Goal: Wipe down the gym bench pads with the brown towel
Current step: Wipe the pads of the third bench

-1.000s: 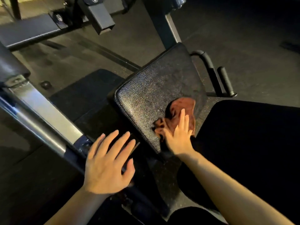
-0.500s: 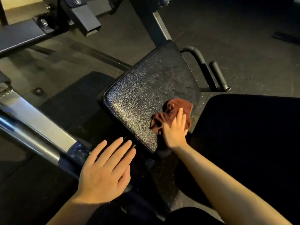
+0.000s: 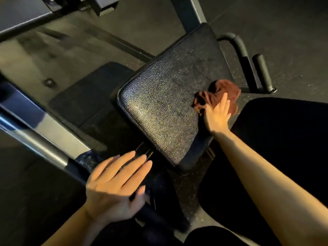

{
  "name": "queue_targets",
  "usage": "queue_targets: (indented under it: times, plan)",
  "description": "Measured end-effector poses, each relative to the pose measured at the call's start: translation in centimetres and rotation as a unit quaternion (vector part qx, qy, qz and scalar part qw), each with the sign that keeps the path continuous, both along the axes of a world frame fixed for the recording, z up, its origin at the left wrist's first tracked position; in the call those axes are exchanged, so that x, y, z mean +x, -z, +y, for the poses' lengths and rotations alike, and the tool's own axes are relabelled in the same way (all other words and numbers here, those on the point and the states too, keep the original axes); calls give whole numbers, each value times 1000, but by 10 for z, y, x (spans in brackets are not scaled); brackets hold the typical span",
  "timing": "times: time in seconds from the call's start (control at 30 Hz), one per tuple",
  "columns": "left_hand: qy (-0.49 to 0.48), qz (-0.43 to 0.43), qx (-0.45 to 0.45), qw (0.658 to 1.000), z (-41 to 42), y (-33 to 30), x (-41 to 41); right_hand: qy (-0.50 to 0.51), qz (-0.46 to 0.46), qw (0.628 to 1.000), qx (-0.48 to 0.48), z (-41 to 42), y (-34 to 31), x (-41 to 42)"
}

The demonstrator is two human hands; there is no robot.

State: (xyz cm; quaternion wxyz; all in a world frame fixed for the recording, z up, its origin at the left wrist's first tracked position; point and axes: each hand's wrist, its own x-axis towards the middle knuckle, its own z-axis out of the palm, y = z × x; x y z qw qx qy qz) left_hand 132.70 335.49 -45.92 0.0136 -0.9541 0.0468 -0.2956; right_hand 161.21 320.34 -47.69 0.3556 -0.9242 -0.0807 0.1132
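A black textured bench pad lies tilted in the middle of the view. On its right edge sits a crumpled brown towel, partly hanging off the side. My right hand presses the towel down with straight fingers. My left hand hovers flat with spread fingers over the dark frame near the pad's near corner and holds nothing.
A grey metal bar runs diagonally at the left. Two black padded handles stick out to the right of the pad. A second dark pad lies lower at the left. My dark-clothed leg fills the right side.
My right hand has slid the towel along the pad's right edge, away from the near corner. My left hand has stayed flat over the frame.
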Motion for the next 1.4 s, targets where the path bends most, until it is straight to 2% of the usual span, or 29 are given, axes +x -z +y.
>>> queue_targets:
  times: [0.17, 0.27, 0.37, 0.53, 0.73, 0.8, 0.87, 0.9, 0.97, 1.0, 1.07, 1.13, 1.23, 1.4]
  plan:
    - [-1, -34, -2, 999, -1, -1, 0, -213, -119, 970, 28, 1, 6, -99]
    - [-11, -26, 8, 1000, 0, -1, -2, -316, -228, 920, -47, -10, 23, -130]
    - [-23, -20, 8, 999, 0, -1, -2, -356, -299, 878, -113, -30, 34, -134]
    - [-23, -24, 0, 999, -2, -1, -2, -377, -306, 865, -124, -56, 43, -140]
    - [12, -60, -13, 998, 2, 2, -1, -385, -269, 877, -102, -65, 31, -131]
    - [7, -40, -5, 999, 4, 2, 1, -384, -236, 889, -85, -64, 24, -125]
    - [-2, 28, 11, 1000, 4, -1, -5, -350, -164, 919, -77, -61, 10, -124]
    - [-11, 73, 12, 997, 2, -3, -8, -302, -102, 944, -80, -57, -7, -123]
    - [-50, 157, -14, 986, -3, -16, -15, -141, 43, 988, -53, -49, -36, -116]
    - [-77, 190, -39, 978, -9, -28, -17, -43, 122, 991, -14, -47, -53, -112]
    - [-113, 233, -93, 961, -27, -62, -23, 96, 251, 959, 91, -55, -93, -112]
    - [-121, 236, -147, 953, -53, -107, -34, 167, 334, 912, 168, -76, -135, -127]
    - [-133, 227, -231, 937, -97, -184, -52, 190, 415, 858, 236, -114, -213, -165]
    - [-105, 259, -313, 908, -157, -310, -67, 212, 484, 817, 232, -169, -329, -225]
